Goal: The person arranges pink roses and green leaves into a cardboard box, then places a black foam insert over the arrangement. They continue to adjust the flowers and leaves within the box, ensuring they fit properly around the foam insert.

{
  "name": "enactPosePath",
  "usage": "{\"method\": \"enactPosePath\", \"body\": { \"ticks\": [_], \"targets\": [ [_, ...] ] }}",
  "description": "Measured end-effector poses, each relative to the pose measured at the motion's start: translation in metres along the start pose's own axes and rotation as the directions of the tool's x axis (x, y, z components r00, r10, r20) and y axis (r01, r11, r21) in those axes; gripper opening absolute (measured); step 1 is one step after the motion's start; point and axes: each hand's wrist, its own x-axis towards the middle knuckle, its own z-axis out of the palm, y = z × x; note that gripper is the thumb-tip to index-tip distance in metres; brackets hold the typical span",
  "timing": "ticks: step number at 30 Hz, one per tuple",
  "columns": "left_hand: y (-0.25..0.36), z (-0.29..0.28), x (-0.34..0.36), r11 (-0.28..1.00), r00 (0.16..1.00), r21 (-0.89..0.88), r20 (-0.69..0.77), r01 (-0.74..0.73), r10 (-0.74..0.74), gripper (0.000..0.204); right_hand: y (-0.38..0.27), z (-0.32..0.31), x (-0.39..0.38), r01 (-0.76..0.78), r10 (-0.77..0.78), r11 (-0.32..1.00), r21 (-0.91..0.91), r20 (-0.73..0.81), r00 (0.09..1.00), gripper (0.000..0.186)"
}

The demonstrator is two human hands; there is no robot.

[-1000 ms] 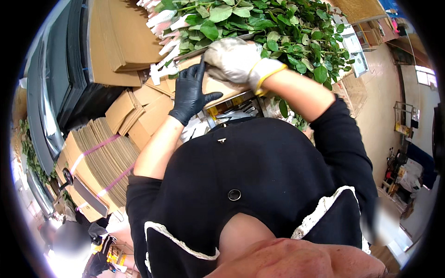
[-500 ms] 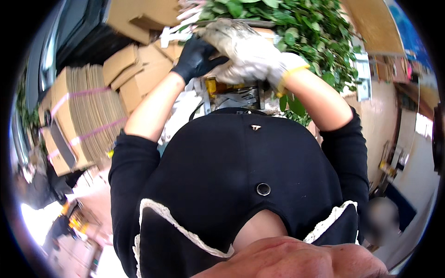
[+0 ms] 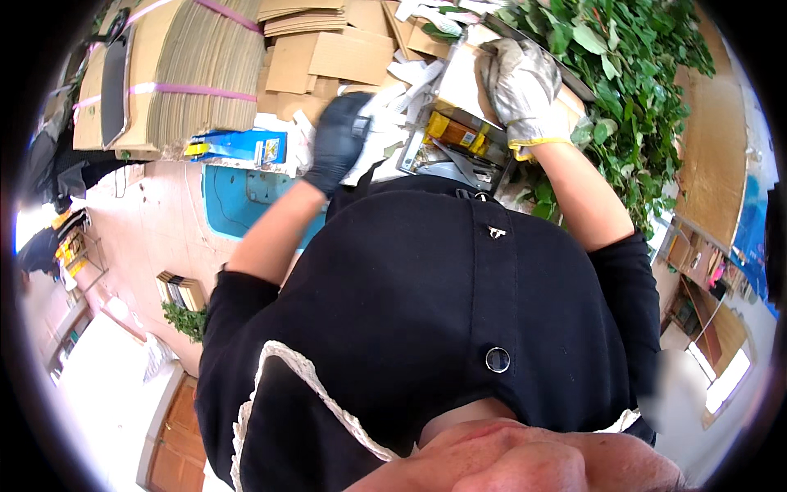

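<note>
My left hand (image 3: 339, 139), in a black glove and blurred, is over loose white paper strips (image 3: 385, 131); a small grey patch shows at its fingers, too unclear to name. My right hand (image 3: 525, 94), in a soiled white glove with yellow cuff, has curled fingers on a pale board (image 3: 459, 70) beside a metal edge and leafy stems (image 3: 607, 98); what it grips is hidden. Just below the board, between my hands, an open metal compartment (image 3: 488, 172) holds yellow packets (image 3: 447, 131) and metal pieces.
Banded cardboard stacks (image 3: 201, 57) and loose cardboard (image 3: 328, 57) lie upper left, with a blue tool or package (image 3: 250, 148) below. A turquoise tub (image 3: 234, 213) is underneath at left. A brown board (image 3: 703, 156) stands at right; a person (image 3: 37, 254) is at far left.
The view has swung, bringing the turquoise tub into sight. My left hand has moved away from my right, down onto the paper strips. My right hand stays at the board.
</note>
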Motion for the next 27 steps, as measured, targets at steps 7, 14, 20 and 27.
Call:
{"method": "enactPosePath", "body": {
  "ticks": [7, 14, 20, 27],
  "targets": [
    [-0.048, 0.042, -0.053, 0.832, 0.911, 0.435, 0.369, -0.343, 0.183, 0.05, 0.005, -0.001, 0.0, 0.035, -0.039, 0.998, 0.057, 0.065, 0.997, 0.017],
    [-0.1, -0.07, -0.206, 0.718, 0.969, 0.692, 0.224, -0.079, -0.108, 0.05, 0.002, -0.003, -0.001, 0.059, -0.063, 0.997, 0.05, 0.074, 0.995, 0.015],
    [-0.053, -0.036, -0.075, 0.766, 0.994, 0.64, 0.028, 0.064, -0.107, 0.033, -0.006, -0.012, 0.003, 0.028, -0.036, 0.997, 0.074, 0.1, 0.994, 0.016],
    [-0.068, -0.034, 0.003, 0.643, 0.935, 0.71, 0.353, -0.288, 0.03, 0.048, -0.01, -0.016, 0.006, -0.018, 0.012, 0.998, 0.054, 0.114, 0.993, 0.017]
  ]
}}
